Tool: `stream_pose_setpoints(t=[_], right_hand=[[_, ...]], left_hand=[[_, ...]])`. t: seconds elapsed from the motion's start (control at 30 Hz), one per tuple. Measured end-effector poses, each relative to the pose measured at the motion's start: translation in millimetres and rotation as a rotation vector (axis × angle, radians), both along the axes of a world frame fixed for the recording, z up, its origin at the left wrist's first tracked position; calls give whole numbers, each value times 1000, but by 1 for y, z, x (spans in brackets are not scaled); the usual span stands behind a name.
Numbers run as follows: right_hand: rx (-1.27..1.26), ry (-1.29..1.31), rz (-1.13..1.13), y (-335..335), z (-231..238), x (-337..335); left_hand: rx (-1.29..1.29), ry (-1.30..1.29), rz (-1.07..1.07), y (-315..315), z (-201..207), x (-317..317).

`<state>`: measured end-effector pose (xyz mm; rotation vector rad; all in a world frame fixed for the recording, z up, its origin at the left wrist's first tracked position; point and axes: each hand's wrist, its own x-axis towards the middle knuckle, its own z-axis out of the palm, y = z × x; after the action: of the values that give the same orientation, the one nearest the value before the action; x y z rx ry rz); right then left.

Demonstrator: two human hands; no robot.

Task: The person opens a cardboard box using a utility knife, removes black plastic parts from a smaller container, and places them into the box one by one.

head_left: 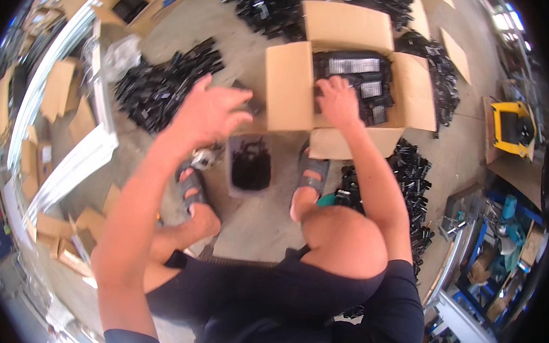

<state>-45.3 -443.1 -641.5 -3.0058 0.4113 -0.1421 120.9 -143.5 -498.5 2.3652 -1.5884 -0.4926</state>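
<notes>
At twelve o'clock from our feet, on the concrete floor [247,226], stands an open cardboard box [289,85] with its flaps spread. Our right hand [337,100] is down inside it, palm on the black parts [369,89] packed there; the fingers look loosely curled over them, but we cannot tell whether they have closed on one. Our left hand [212,109] hangs in the air at about ten o'clock from the box, just beside its left flap, fingers spread wide and holding nothing that we can make out.

Between our sandalled feet sits a small grey bin [250,164], partly filled with more black parts. Loose heaps of the same parts lie on the floor at ten o'clock [161,85] and at three o'clock [411,172].

We judge the step in hand to be a reach into the box for parts, with the bin as the nearer container. The next move calls for a firm close of the right fingers on a part and a lift clear of the box wall, while the left hand stays free of the flap.
</notes>
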Motion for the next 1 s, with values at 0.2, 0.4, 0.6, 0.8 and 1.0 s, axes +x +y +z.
stream_pose_setpoints(t=[0.2, 0.4, 0.6, 0.8, 1.0], right_hand=[[29, 98, -39, 15, 9, -13], [170, 407, 39, 5, 70, -37], [289, 368, 59, 4, 165, -46], [199, 353, 20, 7, 233, -46], [163, 347, 98, 61, 256, -32]], left_hand=[[-357, 15, 201, 81, 157, -47], [-733, 496, 498, 121, 181, -90], [-900, 559, 493, 131, 196, -100], [-1025, 673, 497, 131, 204, -94], [-1059, 860, 639, 129, 194, -63]])
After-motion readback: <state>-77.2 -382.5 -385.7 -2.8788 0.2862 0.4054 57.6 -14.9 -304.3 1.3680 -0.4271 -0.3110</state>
